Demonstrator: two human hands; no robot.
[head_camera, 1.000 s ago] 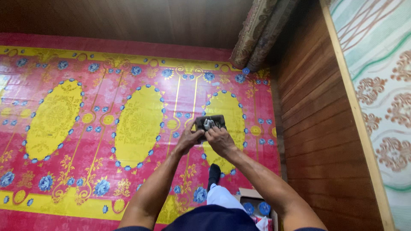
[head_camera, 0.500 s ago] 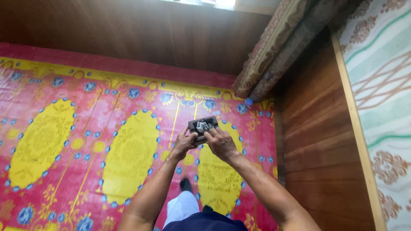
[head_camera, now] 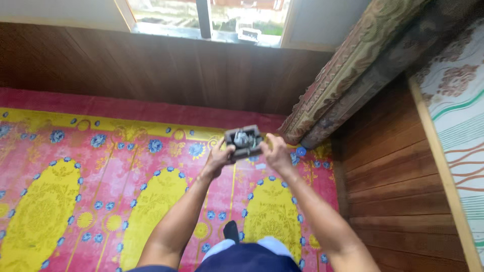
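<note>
I hold a small dark box (head_camera: 244,141) out in front, longways across, my left hand (head_camera: 220,157) and right hand (head_camera: 276,151) both clamped on its ends.

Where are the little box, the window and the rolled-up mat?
Box (head_camera: 244,141), head view, on its open top, between the hands.
Window (head_camera: 204,15), head view, on its middle bar.
Rolled mat (head_camera: 353,65), head view, on its patterned side.
</note>
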